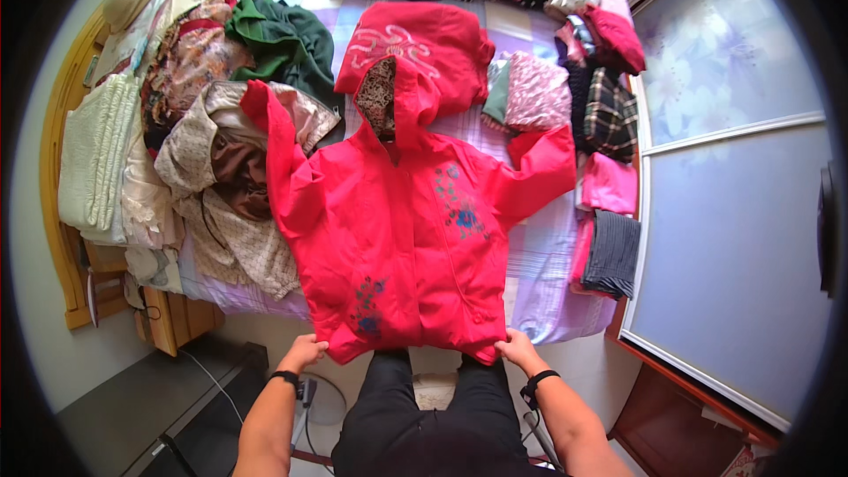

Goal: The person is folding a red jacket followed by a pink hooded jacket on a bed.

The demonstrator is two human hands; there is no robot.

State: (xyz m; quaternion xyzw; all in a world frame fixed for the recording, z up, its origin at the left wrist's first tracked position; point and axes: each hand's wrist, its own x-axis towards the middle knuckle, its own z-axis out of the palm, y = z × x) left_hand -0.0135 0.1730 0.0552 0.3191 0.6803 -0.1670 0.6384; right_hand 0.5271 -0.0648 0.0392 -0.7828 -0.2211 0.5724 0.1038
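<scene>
A bright red hooded jacket (pixel 371 212) with blue floral prints lies front side up across the bed, its hood pointing away from me. My left hand (pixel 306 352) pinches the left corner of its hem, and my right hand (pixel 520 350) grips the right corner. The hem hangs a little past the bed's near edge, above my thighs. Both sleeves are spread outward and bent upward. Behind the hood sits a folded red garment (pixel 457 46) with pale embroidery. The jacket's left sleeve overlaps a beige patterned coat (pixel 245 238) with brown lining.
Dark green clothing (pixel 298 40) and a floral garment (pixel 199 53) are heaped at the left. Folded white quilted bedding (pixel 93 152) lies by the wooden headboard (pixel 63 212). Folded pink printed clothes (pixel 540 89) and a plaid item (pixel 611 112) line the right, near a sliding wardrobe door (pixel 729 225).
</scene>
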